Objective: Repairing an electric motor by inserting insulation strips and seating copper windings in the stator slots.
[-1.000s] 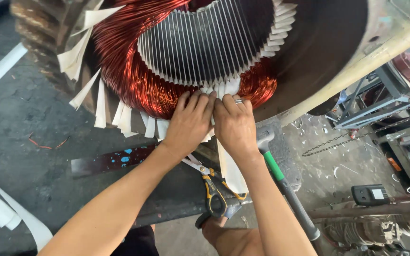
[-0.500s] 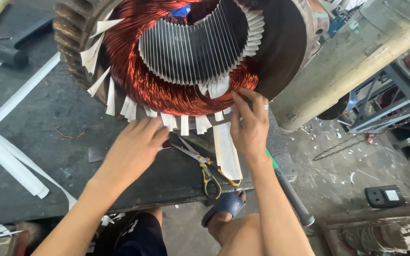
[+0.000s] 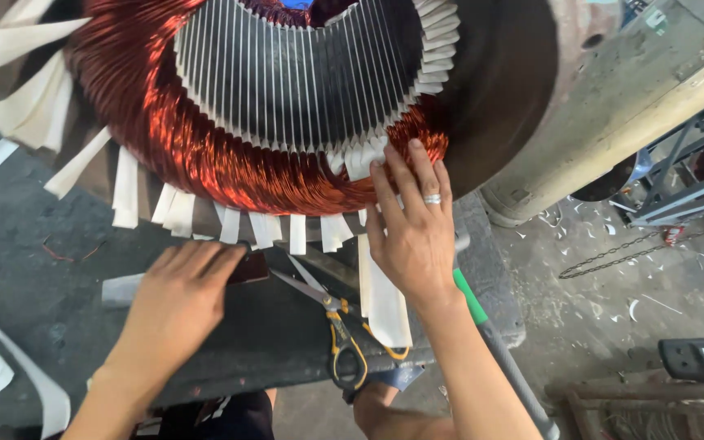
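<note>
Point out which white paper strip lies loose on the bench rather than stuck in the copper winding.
The long white strip lying flat below the right hand, beside the yellow-handled scissors. The others poke out from the copper winding.

copper-wound stator [image 3: 205, 155], white paper strip [image 3: 385, 297] hanging below

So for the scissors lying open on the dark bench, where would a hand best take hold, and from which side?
Probably by the yellow handle loops, coming from the near edge of the bench. The scissors lie flat with open blades pointing up-left toward the copper winding, loops nearest the person. The right hand is closest; the white paper strip beside them crowds the right side.
</note>
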